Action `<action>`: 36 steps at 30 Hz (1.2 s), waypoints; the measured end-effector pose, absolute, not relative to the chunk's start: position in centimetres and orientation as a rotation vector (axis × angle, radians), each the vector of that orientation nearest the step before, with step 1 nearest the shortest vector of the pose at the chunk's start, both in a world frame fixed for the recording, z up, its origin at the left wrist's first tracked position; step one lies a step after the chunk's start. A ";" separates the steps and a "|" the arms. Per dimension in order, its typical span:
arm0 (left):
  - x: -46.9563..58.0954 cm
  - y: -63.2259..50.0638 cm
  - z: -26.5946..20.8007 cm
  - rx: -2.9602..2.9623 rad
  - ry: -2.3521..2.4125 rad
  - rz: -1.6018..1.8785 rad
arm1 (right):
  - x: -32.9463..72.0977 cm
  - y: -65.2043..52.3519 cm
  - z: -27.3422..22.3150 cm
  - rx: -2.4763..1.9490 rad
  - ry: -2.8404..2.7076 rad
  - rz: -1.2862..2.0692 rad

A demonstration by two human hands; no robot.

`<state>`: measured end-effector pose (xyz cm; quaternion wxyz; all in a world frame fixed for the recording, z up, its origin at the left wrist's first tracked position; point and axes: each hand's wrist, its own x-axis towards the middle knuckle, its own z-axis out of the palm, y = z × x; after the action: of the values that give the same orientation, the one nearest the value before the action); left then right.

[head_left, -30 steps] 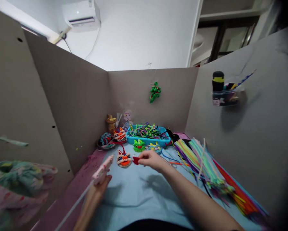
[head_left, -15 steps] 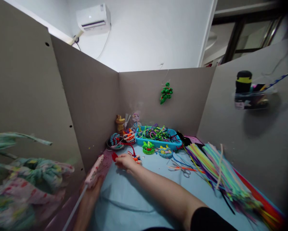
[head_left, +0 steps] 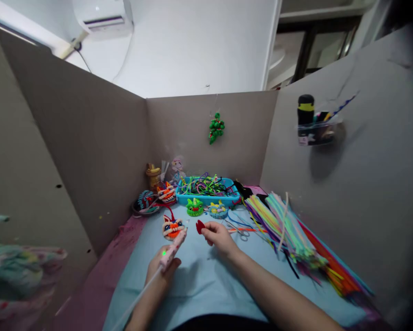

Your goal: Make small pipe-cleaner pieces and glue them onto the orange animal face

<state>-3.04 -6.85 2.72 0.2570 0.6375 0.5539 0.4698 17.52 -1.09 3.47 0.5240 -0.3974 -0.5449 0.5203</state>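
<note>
My left hand is closed around a pink-patterned glue gun with a green light on its side. A pale cord or stick runs from its rear toward me. Its tip points at an orange-and-white pipe-cleaner animal head lying on the blue cloth; I cannot tell whether they touch. To the right, my right hand pinches a small red piece between thumb and fingers, above the cloth. Beyond it sit a green animal head and a blue-and-yellow one.
A blue basket of pipe-cleaner scraps stands at the back. Scissors and bundled pipe cleaners lie on the right. A dark dish holds a blue piece at the left. Grey panels enclose the table; a patterned cloth hangs at left.
My left hand has brought the glue gun up and right, near the orange head. My right hand has moved right with the red piece. The view has turned left to right.
</note>
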 end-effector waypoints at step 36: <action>0.4 -6.7 2.1 1.900 1.446 1.246 | 18.6 -1.6 1.9 -0.985 -1.498 0.839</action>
<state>0.36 -6.69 2.07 0.2224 0.6877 0.5234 0.4512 18.62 -1.64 1.85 0.5491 -0.4159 -0.6325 0.3541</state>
